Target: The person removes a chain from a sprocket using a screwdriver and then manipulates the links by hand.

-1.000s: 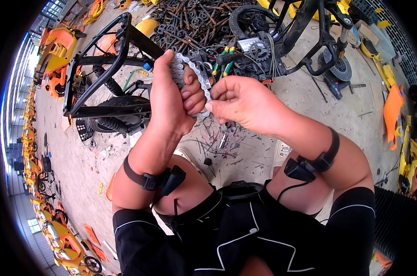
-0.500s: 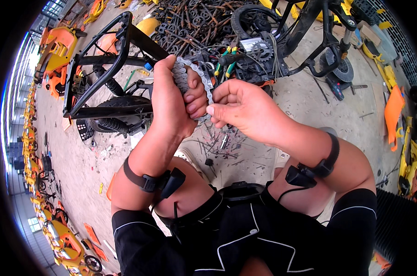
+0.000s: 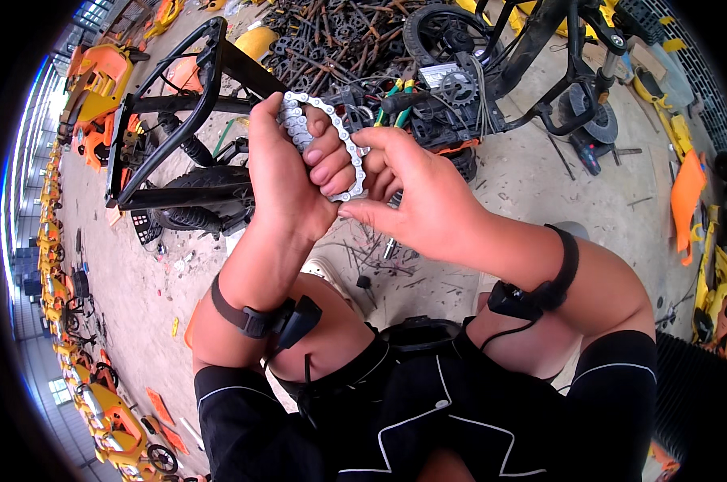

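Observation:
A silvery bicycle-type chain [image 3: 296, 122] is wound in several rows around the fingers of my left hand [image 3: 285, 173]. That hand is closed, its fingers curled inside the coil and its thumb pointing up. One strand of the chain bows out to the right in an arc. My right hand [image 3: 427, 193] is at this strand, its index finger against the links and its thumb by the lower end of the arc. Its other fingers are bent and partly hidden behind the thumb side. Both hands are held up above the floor in front of my knees.
A black bike frame [image 3: 211, 104] lies to the left, another frame [image 3: 532, 64] with wheels to the right. Beyond my hands are a heap of rusty cranks [image 3: 339, 48] and green-yellow pliers [image 3: 403, 112]. Metal scraps litter the floor. Yellow bikes [image 3: 110, 426] line the far left.
Both hands have shifted slightly left with the chain. The outer strand now bows out more widely, and my right thumb and index finger have spread from a pinch along it.

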The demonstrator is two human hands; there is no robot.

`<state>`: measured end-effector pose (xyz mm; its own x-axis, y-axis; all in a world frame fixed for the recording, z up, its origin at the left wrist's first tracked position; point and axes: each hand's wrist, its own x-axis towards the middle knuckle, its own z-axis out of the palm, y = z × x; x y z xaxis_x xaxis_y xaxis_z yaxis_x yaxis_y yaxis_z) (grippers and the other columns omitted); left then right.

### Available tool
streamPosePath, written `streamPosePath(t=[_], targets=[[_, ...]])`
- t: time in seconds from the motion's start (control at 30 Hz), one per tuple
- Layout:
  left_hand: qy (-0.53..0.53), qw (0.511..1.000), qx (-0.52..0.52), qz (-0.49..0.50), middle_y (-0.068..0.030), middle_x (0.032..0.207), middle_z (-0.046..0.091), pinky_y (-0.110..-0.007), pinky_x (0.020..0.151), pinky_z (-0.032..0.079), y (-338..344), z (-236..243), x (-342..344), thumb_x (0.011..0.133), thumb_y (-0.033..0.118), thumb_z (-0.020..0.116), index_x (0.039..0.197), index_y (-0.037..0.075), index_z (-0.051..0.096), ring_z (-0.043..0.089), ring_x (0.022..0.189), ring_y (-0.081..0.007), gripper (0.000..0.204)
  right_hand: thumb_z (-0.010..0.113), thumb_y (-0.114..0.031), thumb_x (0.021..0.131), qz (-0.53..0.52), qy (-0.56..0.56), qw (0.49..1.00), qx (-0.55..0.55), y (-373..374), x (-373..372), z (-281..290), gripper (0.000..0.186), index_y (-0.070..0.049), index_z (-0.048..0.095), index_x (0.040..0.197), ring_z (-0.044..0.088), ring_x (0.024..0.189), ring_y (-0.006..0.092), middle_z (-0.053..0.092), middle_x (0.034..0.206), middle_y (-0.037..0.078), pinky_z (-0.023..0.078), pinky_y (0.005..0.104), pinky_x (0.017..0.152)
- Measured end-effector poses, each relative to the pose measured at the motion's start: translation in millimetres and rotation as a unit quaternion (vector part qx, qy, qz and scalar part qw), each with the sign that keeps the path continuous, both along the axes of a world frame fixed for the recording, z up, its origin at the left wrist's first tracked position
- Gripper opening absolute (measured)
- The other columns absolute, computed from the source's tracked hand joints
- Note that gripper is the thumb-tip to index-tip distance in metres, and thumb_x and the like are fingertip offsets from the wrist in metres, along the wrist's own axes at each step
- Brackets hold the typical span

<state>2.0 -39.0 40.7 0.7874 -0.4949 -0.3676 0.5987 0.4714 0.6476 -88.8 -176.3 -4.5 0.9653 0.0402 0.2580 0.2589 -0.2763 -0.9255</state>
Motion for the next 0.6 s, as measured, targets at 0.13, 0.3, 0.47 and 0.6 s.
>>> streamPosePath(t=[0.13,0.3,0.47,0.6], targets=[[-0.003,1.0,-0.01,-0.01,0.0058,0.054,0.034,-0.022,0.036,0.024,3,0,3,0.102,0.047,0.041,0.077,0.012,0.045,0.029,0.04,-0.0068,0.044,0.079,-0.012,0.085,0.019,-0.018,0.999,0.047,-3,5,-6,0.058,0.003,0.046,0.13,0.07,0.078,0.0229,0.069,0.093,0.014,0.057,0.0329,0.068],[-0.013,0.998,-0.033,-0.047,0.005,0.055,0.033,-0.025,0.038,0.025,8,-1,6,0.103,0.049,0.037,0.078,0.01,0.045,0.029,0.043,-0.0082,0.047,0.079,-0.012,0.085,-0.003,-0.044,0.999,0.015,-2,4,-3,0.057,0.003,0.049,0.13,0.071,0.079,0.0221,0.07,0.09,0.013,0.057,0.0321,0.069],[-0.037,0.998,-0.031,-0.039,0.0037,0.059,0.037,-0.024,0.042,0.03,5,3,0,0.105,0.049,0.038,0.081,0.011,0.047,0.034,0.047,-0.0089,0.046,0.08,-0.014,0.084,-0.014,-0.032,0.999,0.025,-3,4,-4,0.058,0.002,0.05,0.131,0.071,0.078,0.0221,0.071,0.093,0.013,0.057,0.0327,0.069],[-0.069,0.997,0.005,-0.018,0.0036,0.059,0.037,-0.025,0.045,0.033,0,11,-9,0.105,0.052,0.039,0.083,0.011,0.049,0.034,0.047,-0.0093,0.048,0.082,-0.016,0.084,-0.034,-0.058,0.998,0.005,-4,3,-2,0.058,0.001,0.051,0.129,0.071,0.077,0.0225,0.071,0.092,0.012,0.058,0.033,0.069]])
